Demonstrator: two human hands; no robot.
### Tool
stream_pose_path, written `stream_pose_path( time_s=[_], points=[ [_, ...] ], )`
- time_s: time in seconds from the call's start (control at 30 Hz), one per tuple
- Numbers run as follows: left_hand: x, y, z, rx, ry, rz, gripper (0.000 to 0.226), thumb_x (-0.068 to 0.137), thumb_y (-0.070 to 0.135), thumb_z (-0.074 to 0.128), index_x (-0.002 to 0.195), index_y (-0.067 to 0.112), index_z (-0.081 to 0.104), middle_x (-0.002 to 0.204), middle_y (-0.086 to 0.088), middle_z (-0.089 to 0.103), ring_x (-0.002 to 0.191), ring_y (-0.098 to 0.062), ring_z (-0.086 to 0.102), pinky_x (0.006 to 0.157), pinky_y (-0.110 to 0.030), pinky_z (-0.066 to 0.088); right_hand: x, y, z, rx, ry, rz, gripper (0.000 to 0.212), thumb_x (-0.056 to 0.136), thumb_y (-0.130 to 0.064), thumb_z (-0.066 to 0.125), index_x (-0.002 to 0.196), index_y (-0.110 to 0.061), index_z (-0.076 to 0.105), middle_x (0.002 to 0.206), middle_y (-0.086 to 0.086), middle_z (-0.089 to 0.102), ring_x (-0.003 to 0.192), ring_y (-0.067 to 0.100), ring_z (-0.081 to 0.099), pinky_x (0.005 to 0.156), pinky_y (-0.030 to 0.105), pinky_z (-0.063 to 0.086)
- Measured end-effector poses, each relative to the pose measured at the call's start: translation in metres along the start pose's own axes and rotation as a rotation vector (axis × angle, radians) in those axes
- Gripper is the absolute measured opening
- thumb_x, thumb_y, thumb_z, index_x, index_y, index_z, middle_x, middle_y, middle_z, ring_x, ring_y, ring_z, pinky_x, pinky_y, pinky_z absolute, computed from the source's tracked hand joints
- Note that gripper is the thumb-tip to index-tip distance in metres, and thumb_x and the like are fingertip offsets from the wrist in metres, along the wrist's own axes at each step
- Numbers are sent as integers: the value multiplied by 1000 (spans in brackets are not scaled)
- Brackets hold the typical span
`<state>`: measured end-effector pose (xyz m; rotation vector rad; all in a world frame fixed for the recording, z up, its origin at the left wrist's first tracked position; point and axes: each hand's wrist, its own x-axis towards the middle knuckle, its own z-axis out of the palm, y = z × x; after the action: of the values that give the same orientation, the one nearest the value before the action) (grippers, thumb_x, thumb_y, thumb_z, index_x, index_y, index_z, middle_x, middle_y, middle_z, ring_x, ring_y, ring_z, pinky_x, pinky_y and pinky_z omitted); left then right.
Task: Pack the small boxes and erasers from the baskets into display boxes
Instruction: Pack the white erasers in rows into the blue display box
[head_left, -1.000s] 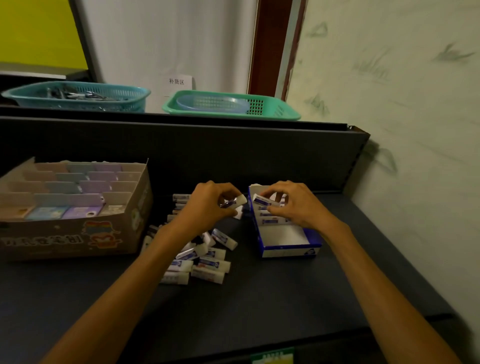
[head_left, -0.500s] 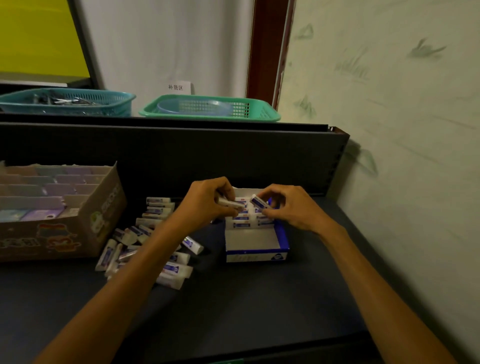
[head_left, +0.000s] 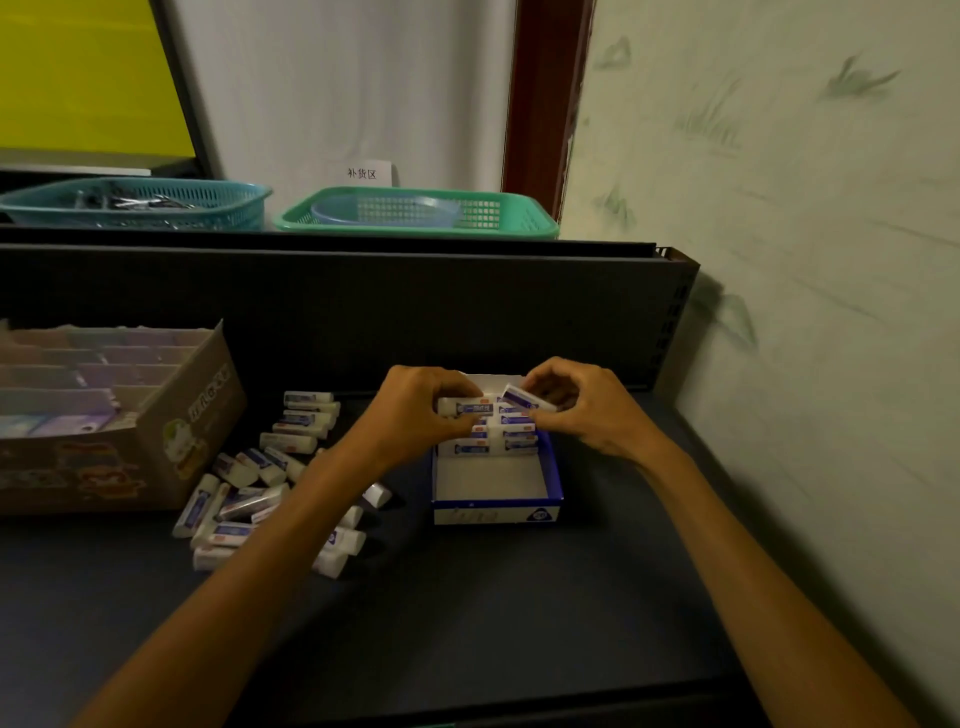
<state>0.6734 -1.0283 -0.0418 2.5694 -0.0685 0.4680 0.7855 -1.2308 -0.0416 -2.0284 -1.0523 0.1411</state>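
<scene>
1. The left hand (head_left: 415, 410) is over the far end of the small display box (head_left: 496, 512), its fingers curled round one eraser (head_left: 465, 406) that lies level, label up.
2. The right hand (head_left: 582, 405) pinches a second eraser (head_left: 522, 399), tilted, its left end higher, just beside the first one at its 3 o'clock.
3. The display box, white inside with a blue rim, sits on the dark shelf (head_left: 467, 613) a little to the 1 o'clock side of the shelf's middle. Its far half holds rows of packed erasers (head_left: 511, 431); its near half shows a bare white floor.
4. A loose pile of erasers (head_left: 249, 499) lies on the shelf at 9 o'clock from the display box, partly under the left forearm.
5. A larger cardboard box (head_left: 171, 447) with pastel small boxes in rows stands at 9 o'clock from the pile, touching the frame's left edge.
6. On the upper ledge, at 12 o'clock from the display box, a green basket (head_left: 519, 218) holds a pale bowl (head_left: 384, 210).
7. A blue basket (head_left: 218, 200) stands at 9 o'clock from the green one; its contents are too dim to tell.
8. A small paper sign (head_left: 366, 174) stands against the wall between the two baskets.
</scene>
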Motion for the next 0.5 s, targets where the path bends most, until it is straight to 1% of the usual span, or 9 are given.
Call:
stream_pose_path(
  time_s=[0.07, 0.13, 0.23, 0.3, 0.37, 0.43, 0.5],
  points=[
    [0, 0, 0, 18, 11, 19, 31, 82, 21, 69, 112, 18, 62, 111, 2, 63, 88, 2, 54, 67, -7, 43, -1, 1, 0, 2, 19, -22, 29, 81, -12, 70, 100, -31, 61, 107, -5, 62, 94, 7, 62, 79, 22, 54],
    [0, -1, 0, 37, 19, 28, 30, 82, 22, 69, 111, 18, 62, 110, 3, 62, 86, 1, 54, 66, -7, 42, -1, 1, -1, 15, 30, -31, 25, 82, -14, 70, 100, -30, 64, 108, -4, 60, 96, 8, 61, 81, 23, 53],
    [2, -2, 1, 47, 30, 24, 30, 81, 23, 69, 110, 19, 62, 109, 4, 60, 87, 0, 54, 67, -8, 41, -1, 1, -3, 109, 15, -10, 22, 82, -19, 70, 100, -32, 64, 111, -6, 60, 99, 7, 61, 82, 25, 54],
    [2, -3, 1, 49, 31, 26, 31, 80, 22, 70, 110, 19, 62, 109, 4, 59, 89, -1, 54, 69, -8, 41, -1, 0, -5, 173, 2, -7, 23, 84, -17, 68, 103, -29, 63, 110, -7, 62, 102, 6, 62, 82, 27, 55],
    [2, -2, 1, 47, 31, 33, 31, 80, 21, 70, 111, 19, 62, 109, 4, 59, 89, -1, 54, 70, -9, 42, 0, 0, -4, 190, 14, -4, 28, 86, -14, 66, 111, -26, 62, 112, -7, 63, 105, 6, 62, 86, 28, 54],
    [1, -2, 1, 51, 32, 42, 31, 80, 21, 70, 110, 19, 62, 108, 5, 59, 87, 0, 54, 69, -9, 42, 0, 0, -3, 205, 38, 3, 38, 85, -10, 67, 119, -25, 56, 112, -7, 65, 106, 5, 62, 89, 26, 53],
    [0, -3, 2, 51, 31, 47, 31, 81, 21, 70, 111, 20, 62, 108, 6, 59, 86, 1, 53, 69, -9, 42, 1, 0, 0, 238, 72, 26, 42, 82, -9, 70, 117, -21, 50, 106, -5, 67, 103, 7, 64, 86, 25, 54]
  ],
)
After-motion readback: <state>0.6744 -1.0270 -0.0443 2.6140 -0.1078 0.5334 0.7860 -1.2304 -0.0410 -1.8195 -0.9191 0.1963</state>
